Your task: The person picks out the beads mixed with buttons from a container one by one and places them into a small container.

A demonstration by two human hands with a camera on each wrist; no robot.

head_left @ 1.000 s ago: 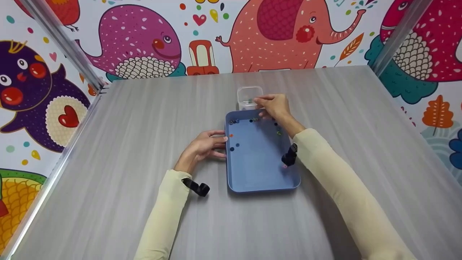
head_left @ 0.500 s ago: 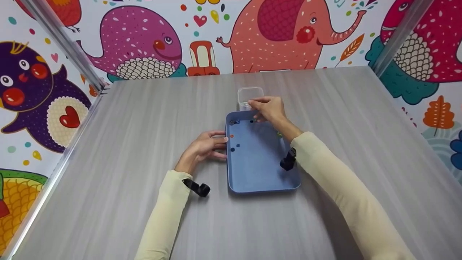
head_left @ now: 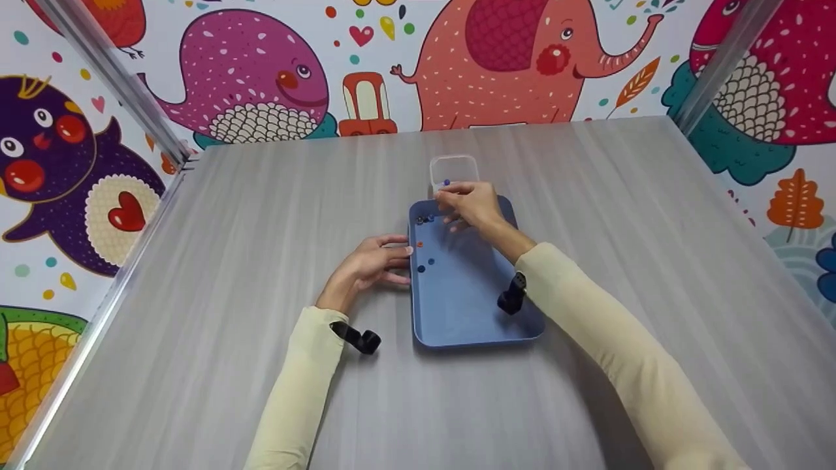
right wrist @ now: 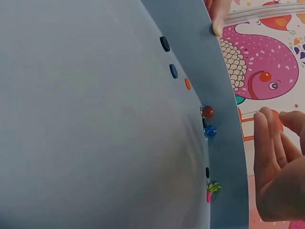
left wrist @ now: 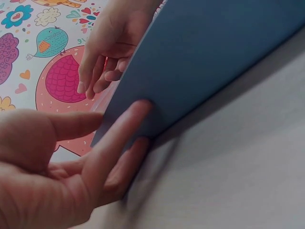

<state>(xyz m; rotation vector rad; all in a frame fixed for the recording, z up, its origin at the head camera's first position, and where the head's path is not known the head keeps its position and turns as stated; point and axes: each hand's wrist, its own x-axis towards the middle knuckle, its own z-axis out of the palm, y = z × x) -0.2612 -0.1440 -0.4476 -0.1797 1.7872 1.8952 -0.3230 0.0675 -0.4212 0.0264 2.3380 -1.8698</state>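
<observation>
My left hand (head_left: 373, 264) rests against the left wall of a blue tray (head_left: 477, 343), its fairly straight fingers on the outer wall and a fingertip at the rim. My right hand (head_left: 475, 207) is over the tray's far end, beside a clear plastic box (head_left: 455, 158). Its fingers look mostly straight in the right wrist view, and nothing shows between them. A blue bead (head_left: 447, 183) appears at the box, just past the fingertips. Inside the tray, a blue marble (right wrist: 210, 130), a reddish marble (right wrist: 208, 112) and a green marble (right wrist: 214, 187) lie along the far wall.
Small flat discs also lie in the tray: a black disc (right wrist: 165, 44), a blue disc (right wrist: 174, 71), an orange disc (right wrist: 188, 84) and a pink disc (right wrist: 208, 196). Behind the grey table (head_left: 261, 196) stands a wall (head_left: 405, 65) printed with cartoon animals.
My right hand has moved left and slightly nearer along the tray's far end. A blue bead now shows at the clear box. My left hand stays at the tray's side.
</observation>
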